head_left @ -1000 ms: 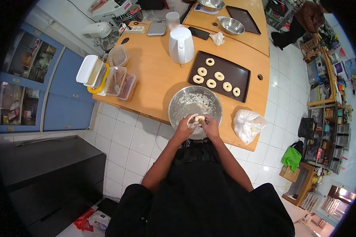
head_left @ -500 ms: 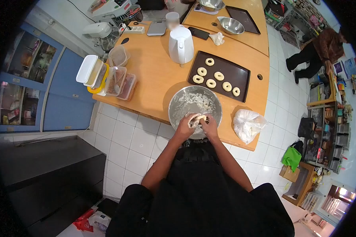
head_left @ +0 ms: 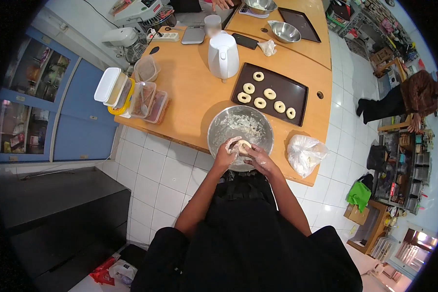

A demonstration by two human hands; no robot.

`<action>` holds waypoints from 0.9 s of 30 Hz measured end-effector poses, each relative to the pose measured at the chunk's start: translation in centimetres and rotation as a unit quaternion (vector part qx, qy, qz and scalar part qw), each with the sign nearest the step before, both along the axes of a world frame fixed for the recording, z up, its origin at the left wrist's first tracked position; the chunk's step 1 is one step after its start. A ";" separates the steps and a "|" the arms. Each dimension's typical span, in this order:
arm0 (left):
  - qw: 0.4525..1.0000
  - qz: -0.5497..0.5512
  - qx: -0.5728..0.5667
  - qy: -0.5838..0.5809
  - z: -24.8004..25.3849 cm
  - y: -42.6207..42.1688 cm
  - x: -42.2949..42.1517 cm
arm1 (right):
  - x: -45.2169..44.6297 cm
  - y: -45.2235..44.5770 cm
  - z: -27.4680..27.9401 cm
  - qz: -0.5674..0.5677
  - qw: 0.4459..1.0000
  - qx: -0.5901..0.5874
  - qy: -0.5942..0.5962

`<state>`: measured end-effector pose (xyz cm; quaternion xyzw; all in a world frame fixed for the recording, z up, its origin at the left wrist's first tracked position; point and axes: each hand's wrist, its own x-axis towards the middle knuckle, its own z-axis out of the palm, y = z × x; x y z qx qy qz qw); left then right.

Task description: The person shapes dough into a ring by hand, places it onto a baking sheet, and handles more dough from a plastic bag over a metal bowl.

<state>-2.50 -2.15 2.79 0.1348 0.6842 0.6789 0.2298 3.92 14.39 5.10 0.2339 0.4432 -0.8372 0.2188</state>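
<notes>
A pale dough ring [head_left: 245, 146] is held over the near part of a metal mixing bowl [head_left: 213, 134], whose inside is smeared with floury dough. My left hand [head_left: 227, 153], dusted with flour, curls around the ring's left side. The fingers of my right hand [head_left: 261, 161] grip its right side, also floury. Beyond the bowl, a dark baking tray [head_left: 282, 91] bears several shaped dough rings [head_left: 269, 93]. To the right of the bowl sits a knotted plastic bag [head_left: 305, 155] with something white inside.
A white electric kettle [head_left: 223, 56] stands behind the bowl. Plastic tubs [head_left: 142, 100] are grouped at the table's left edge. Further back are a scale [head_left: 193, 35], a phone [head_left: 245, 41], and a second metal bowl [head_left: 285, 32]. Another person [head_left: 421, 95] is at the far right.
My right hand has turned and shifted slightly right, and the dough ring now shows more of its face. The person on the right has moved; another person's hand appears at the top.
</notes>
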 end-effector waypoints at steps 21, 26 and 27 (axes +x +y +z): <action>0.989 -0.017 0.034 -0.143 -1.5 -0.9 0.1 | 0.4 -0.2 -2.2 -0.025 0.997 0.074 0.016; 0.994 -0.045 0.011 -0.102 -2.3 -0.8 0.5 | 0.6 -0.4 -2.5 -0.052 0.996 0.073 0.011; 0.995 -0.042 0.020 -0.092 -2.9 -0.9 0.5 | 0.7 -0.5 -2.7 -0.058 0.996 0.068 0.010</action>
